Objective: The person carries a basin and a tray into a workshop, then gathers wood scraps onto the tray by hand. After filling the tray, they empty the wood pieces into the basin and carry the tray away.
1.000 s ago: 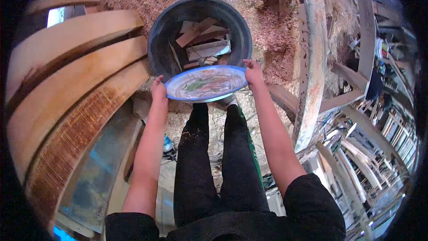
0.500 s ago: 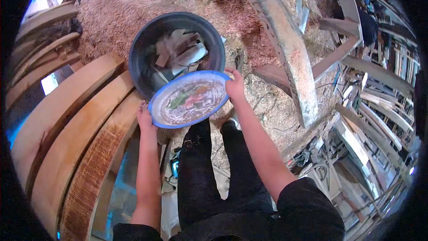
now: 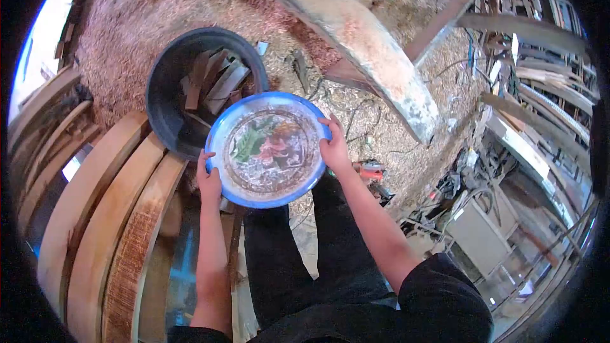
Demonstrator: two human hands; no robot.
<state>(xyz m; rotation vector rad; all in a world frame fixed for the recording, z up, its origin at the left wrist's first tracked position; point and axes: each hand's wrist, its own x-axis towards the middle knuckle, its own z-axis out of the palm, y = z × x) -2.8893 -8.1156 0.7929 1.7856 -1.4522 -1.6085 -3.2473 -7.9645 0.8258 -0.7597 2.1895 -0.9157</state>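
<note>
Two hands grip blue-rimmed round basin (image 3: 267, 149) at frame centre, above black bucket (image 3: 166, 92) of wood offcuts (image 3: 213, 82). Left hand (image 3: 208, 182) on lower-left rim, right hand (image 3: 334, 149) on right rim; fingers curled over edge, pinching it. Opposed grip likely steadies wide dish. Basin open face toward camera, floral interior visible; round, no long axis. Sawdust floor (image 3: 146, 13) around; planks (image 3: 95, 228) lower left.

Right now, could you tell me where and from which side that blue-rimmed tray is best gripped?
Probably by the rim of the tray, from two opposite sides, as the left hand and right hand do now. It is wide, round and shallow, with no handles, so one grip alone would likely let it tip.
</note>
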